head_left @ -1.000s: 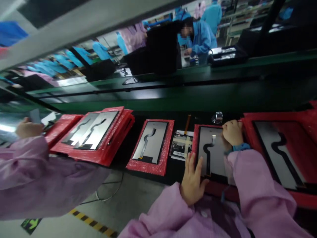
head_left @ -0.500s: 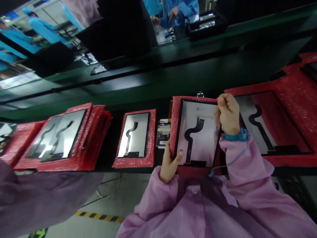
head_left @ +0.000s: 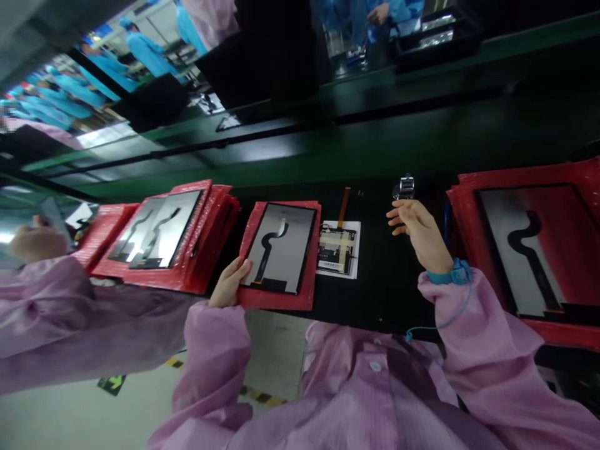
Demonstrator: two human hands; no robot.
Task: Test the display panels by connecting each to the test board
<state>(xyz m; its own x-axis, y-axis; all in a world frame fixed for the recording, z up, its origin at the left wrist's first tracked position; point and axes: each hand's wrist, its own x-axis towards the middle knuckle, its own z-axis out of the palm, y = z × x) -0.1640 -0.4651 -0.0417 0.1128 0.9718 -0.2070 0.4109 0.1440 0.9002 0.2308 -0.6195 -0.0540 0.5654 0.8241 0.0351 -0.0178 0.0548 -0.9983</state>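
My left hand [head_left: 230, 281] grips the lower left corner of a display panel [head_left: 293, 250] with a black curved ribbon cable, which lies on a red bubble-wrap sleeve [head_left: 281, 301]. My right hand [head_left: 415, 228] is raised over the black bench with fingers apart and nothing in it, a blue strap around the wrist. Between my hands sits a small circuit assembly [head_left: 336, 250] with yellow tape and an orange ribbon, on white paper. Just beyond my right fingertips is a small metallic object [head_left: 405, 184].
Another panel [head_left: 501, 237] on red wrap lies at the right. At the left stands a stack of red sleeves [head_left: 215, 244] with panels [head_left: 171, 228] on top. A co-worker's sleeve [head_left: 60, 312] and hand [head_left: 37, 240] reach in from the left. A green shelf edge [head_left: 281, 156] runs behind.
My left hand has moved left with the panel and its red sleeve, now over the spot of the separate panel there. My right hand has let go and opened. The view has shifted.
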